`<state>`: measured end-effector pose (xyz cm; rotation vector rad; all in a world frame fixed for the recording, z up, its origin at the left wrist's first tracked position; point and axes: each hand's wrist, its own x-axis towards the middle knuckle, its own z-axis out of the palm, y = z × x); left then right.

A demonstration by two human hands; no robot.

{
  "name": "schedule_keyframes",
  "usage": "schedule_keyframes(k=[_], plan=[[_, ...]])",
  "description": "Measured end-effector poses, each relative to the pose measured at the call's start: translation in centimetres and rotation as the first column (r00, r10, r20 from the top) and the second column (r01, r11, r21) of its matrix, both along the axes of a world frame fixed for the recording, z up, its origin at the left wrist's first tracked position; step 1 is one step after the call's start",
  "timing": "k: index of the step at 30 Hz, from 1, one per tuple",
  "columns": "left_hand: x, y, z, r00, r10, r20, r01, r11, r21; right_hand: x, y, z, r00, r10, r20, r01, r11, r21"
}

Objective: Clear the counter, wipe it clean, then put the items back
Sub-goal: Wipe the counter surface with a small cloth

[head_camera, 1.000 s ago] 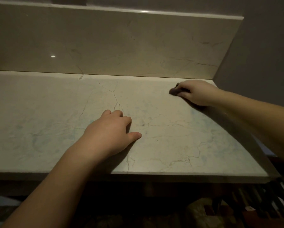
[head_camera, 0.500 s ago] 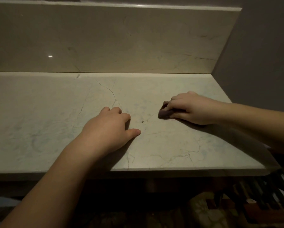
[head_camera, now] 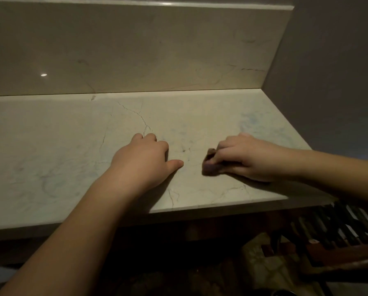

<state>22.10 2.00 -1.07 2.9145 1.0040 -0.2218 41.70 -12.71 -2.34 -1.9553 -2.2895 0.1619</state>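
The pale marble counter (head_camera: 50, 150) lies in front of me in dim light, veined with thin dark cracks. My right hand (head_camera: 242, 157) grips a small dark purplish cloth (head_camera: 209, 165) and presses it on the counter near the front right. Only the cloth's left end shows past the fingers. My left hand (head_camera: 144, 161) rests on the counter's middle with its fingers loosely curled and the thumb stretched toward the cloth. It holds nothing.
A marble backsplash (head_camera: 136, 52) rises behind the counter, and a grey wall (head_camera: 332, 71) closes off the right end. Below the front edge at the right stands a dark slatted wooden rack (head_camera: 349, 229). A patterned floor (head_camera: 264, 268) shows underneath.
My right hand has drawn the cloth from the back right corner toward the front and the middle of the counter. My left hand has stayed in place.
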Motion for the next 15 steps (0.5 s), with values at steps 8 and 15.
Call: schedule_keyframes(k=[8, 15], plan=[[-0.2, -0.1, 0.2, 0.999, -0.042, -0.013, 0.042, 0.999, 0.023, 2.9, 3.9, 1.0, 0.923, -0.383, 0.037, 0.383, 0.924, -0.006], [-0.5, 0.1, 0.0, 0.996, -0.092, 0.011, 0.092, 0.995, 0.038, -4.3, -3.0, -0.3, 0.977, -0.210, -0.033, 0.211, 0.977, 0.022]])
